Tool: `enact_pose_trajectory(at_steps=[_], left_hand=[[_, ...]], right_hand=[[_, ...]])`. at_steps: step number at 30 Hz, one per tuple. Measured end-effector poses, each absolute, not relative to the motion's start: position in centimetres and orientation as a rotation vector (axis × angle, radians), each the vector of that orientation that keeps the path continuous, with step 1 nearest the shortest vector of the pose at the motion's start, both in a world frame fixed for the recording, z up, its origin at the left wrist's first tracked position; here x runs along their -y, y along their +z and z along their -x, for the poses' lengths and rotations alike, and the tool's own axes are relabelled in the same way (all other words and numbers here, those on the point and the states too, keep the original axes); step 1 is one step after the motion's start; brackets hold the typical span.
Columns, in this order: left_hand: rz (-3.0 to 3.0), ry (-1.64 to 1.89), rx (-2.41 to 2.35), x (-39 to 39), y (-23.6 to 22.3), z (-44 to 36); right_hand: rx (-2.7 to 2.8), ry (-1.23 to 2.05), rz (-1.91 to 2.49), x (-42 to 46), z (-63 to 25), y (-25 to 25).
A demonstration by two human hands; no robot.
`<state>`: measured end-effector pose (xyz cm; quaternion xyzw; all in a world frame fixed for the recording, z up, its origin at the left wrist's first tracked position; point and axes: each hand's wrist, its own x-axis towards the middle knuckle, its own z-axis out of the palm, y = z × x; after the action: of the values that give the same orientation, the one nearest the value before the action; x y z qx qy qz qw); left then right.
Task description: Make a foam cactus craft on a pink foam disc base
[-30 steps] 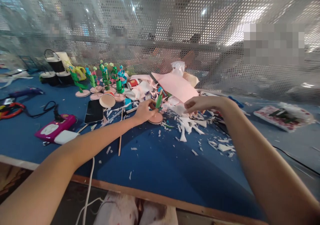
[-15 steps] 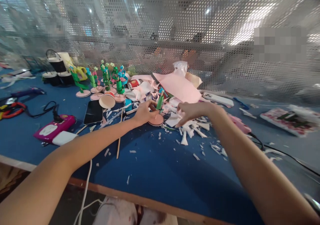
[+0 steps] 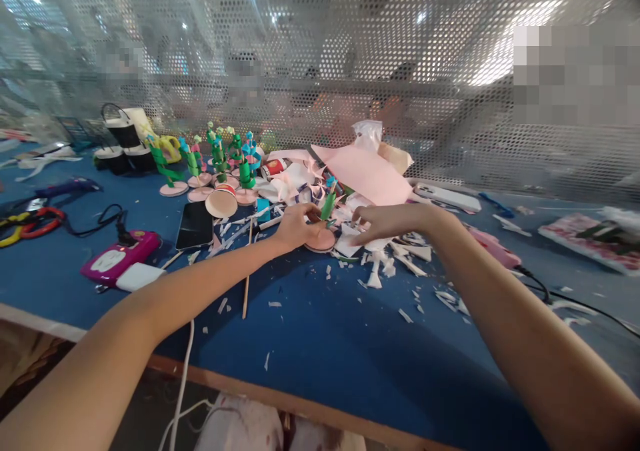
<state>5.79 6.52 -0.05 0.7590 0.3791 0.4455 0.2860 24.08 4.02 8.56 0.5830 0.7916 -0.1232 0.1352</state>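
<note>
My left hand (image 3: 300,226) is closed around the lower part of a small paper plant, its fingers and thumb by the stem. The paper plant (image 3: 328,205) has a green leaf and a blue top and stands on a round pink base (image 3: 320,241) on the table. Just right of it, my right hand (image 3: 385,224) reaches low over white paper scraps (image 3: 375,274). Its fingers and thumb are apart, with nothing visible between them. A flat white piece (image 3: 349,243) lies close to its fingertips. Several similar paper plants (image 3: 246,174) stand at the back left.
A pink paper sheet (image 3: 367,174) lies on a heap of scraps at the back. Left are a paper cup (image 3: 221,201), a phone (image 3: 195,225), a magenta power strip (image 3: 120,257) and a thin stick (image 3: 246,297). A perforated metal screen (image 3: 320,57) rises behind the table.
My right hand has come left and lower, toward the plant's base and the white scraps, and its fingers have spread. My left hand keeps hold of the plant. The view shifted slightly.
</note>
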Motion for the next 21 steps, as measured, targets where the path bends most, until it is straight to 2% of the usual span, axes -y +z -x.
enact_pose_trajectory(at_steps=[11,14,21], left_hand=[[-2.066,1.251,-1.029,-7.0,-0.4,-6.0],[-2.091,1.233,-1.044,-6.9,-0.1,-6.0],[-2.086,1.196,-1.066,-6.7,0.0,-5.9]], right_hand=[[-2.366,-0.196,-1.803,-6.3,-24.3,6.1],[-2.406,-0.042,-1.867,-6.5,-25.9,7.1],[-2.204,0.338,-2.367,-3.7,-26.4,11.2]])
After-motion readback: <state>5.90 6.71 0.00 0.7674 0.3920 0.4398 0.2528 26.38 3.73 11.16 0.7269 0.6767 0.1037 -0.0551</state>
